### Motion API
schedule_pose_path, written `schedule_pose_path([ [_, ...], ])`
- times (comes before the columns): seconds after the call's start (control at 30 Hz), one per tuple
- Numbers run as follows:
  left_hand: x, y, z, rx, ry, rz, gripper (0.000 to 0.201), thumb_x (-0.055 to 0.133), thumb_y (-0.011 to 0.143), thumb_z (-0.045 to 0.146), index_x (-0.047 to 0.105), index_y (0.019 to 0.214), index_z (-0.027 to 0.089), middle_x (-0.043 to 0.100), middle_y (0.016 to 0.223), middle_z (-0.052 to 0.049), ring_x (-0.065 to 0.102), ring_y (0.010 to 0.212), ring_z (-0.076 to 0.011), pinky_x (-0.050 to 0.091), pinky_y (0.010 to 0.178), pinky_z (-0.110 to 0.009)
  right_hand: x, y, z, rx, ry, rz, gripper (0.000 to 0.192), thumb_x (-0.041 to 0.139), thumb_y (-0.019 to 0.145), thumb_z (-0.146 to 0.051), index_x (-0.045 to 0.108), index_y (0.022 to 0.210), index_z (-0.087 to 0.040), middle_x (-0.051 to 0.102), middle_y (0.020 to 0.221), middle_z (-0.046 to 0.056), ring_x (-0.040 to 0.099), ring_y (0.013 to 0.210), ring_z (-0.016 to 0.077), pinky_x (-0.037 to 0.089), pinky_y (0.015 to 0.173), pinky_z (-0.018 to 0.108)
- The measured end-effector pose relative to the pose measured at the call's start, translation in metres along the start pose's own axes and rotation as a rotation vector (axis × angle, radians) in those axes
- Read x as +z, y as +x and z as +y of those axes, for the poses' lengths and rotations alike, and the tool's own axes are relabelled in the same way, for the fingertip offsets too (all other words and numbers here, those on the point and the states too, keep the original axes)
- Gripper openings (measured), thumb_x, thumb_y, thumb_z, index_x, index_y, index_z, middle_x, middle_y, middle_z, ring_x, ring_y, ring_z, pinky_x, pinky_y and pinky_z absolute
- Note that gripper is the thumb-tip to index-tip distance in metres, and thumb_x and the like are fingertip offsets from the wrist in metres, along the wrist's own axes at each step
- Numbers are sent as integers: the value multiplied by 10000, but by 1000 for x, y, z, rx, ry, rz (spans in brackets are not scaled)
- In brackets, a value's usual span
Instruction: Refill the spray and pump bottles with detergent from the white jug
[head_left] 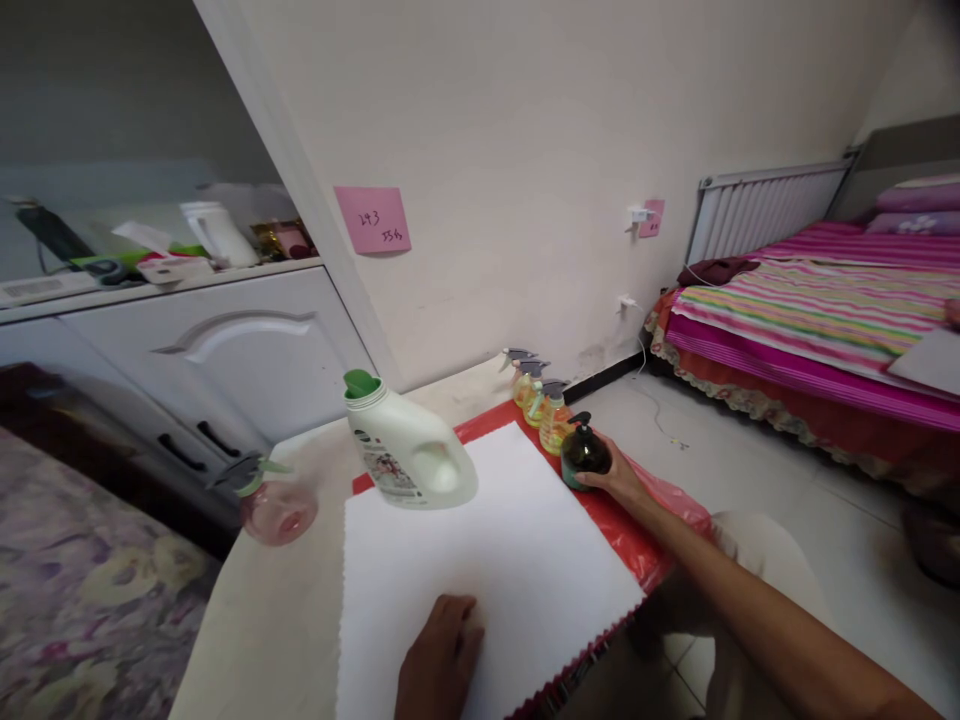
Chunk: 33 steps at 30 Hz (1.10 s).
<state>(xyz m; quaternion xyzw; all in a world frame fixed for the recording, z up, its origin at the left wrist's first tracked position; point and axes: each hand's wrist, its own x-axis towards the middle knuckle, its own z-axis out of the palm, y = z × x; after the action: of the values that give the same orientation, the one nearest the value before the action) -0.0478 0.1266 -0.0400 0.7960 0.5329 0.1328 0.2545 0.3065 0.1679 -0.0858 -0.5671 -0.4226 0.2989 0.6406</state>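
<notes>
My right hand (615, 472) is wrapped round a dark pump bottle (586, 455) with a black pump head and a greenish lower part. The bottle stands upright at the right edge of a white sheet (480, 550) with a zigzag border. Low in the view, my left hand (444, 650) rests on the sheet with its fingers curled in, and nothing shows in it. A large pale green detergent jug (412, 455) with a green spout stands on the sheet's far left part. Several spray bottles (555, 425) with yellowish liquid stand in a row just beyond the pump bottle.
Red plastic (619, 535) lies under the sheet on the table. A pink transparent spray bottle (279, 510) stands on the table's left side. White cabinets (217, 370) rise at the left. A bed (810, 330) with striped covers is at the right.
</notes>
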Motion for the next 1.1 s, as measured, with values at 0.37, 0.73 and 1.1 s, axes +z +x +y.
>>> schedule_pose_path([
  [0.37,2,2,-3,1,-59,8,238,454,816,296,613,983,235,655,1032,-39,635,905,-204,487,831,-330,-3,4,5,-23,29,-32,856,817,549,-292,440,1317,-264,598,1301,55,507,1240,288,350,1076,504],
  [0.73,4,2,-5,6,-24,-18,237,434,830,281,588,1007,241,631,1049,-34,631,891,-196,486,809,-328,-4,-2,-6,-51,-13,-49,872,823,548,-267,434,1329,-260,549,1358,60,495,1254,276,324,1100,489],
  [1.1,5,2,-8,18,-17,3,238,448,834,291,606,1003,239,641,1048,-30,641,875,-184,491,795,-303,-11,2,6,-60,-61,-45,855,815,564,-262,432,1328,-253,576,1333,57,501,1251,269,339,1092,480],
])
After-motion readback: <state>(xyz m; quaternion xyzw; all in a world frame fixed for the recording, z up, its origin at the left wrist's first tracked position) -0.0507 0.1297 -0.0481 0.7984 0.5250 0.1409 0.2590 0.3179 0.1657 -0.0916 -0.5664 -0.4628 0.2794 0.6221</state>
